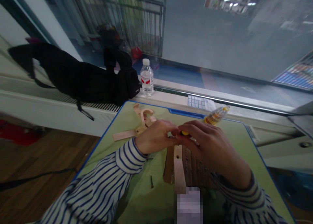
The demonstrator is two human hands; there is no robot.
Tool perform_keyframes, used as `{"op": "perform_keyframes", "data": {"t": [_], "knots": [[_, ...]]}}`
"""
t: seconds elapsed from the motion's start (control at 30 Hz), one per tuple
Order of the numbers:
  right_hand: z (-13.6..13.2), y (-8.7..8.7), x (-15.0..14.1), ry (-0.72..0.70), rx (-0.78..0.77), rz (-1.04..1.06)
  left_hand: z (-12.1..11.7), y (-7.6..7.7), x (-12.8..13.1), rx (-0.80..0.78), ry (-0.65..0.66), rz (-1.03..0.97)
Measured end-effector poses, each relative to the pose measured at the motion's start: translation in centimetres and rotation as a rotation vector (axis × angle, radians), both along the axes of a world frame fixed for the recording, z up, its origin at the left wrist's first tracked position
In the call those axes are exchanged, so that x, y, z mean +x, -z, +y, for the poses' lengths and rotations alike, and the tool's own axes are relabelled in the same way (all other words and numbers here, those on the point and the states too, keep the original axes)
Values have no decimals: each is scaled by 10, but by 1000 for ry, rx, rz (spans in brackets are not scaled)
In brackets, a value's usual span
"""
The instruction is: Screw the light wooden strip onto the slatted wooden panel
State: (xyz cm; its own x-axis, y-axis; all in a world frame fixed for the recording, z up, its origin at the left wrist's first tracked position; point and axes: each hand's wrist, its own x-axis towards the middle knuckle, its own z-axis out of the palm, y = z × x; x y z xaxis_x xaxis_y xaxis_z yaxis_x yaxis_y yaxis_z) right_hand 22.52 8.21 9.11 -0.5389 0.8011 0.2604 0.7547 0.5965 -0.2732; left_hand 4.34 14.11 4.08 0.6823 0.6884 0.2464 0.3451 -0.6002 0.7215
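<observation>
My right hand (207, 140) is closed on a screwdriver with a yellow-and-black handle (185, 133), mostly hidden by the fingers. My left hand (158, 136) meets it fingertip to fingertip in a pinch; what lies between its fingers is hidden. Below both hands a pale wooden strip (179, 168) with a round hole lies over a brown grooved block (194, 163). A dark screw (152, 181) rests on the green table (137, 198). Beyond my left wrist sit a curved wooden piece (146, 112) and a flat wooden strip (124, 135).
A clear plastic bottle (147, 78) stands on the sill beside a black bag (85, 80). A bottle with yellow contents (216, 115) lies tilted at the table's far edge. A blue-and-white grid sheet (196, 102) is on the sill, below the window glass.
</observation>
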Motion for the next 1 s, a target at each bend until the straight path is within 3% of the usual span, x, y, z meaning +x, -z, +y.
{"op": "perform_keyframes", "data": {"t": [0.3,0.57,0.83,1.0], "knots": [[0,2,5,-52,0,55,1,1,-1,-55,27,41],[0,0,3,-1,32,-10,2,2,-3,-49,158,19],[-1,-1,1,-16,-10,-10,1,2,-3,-31,40,41],[-1,-1,0,-16,-15,0,2,2,-3,-9,70,3]]}}
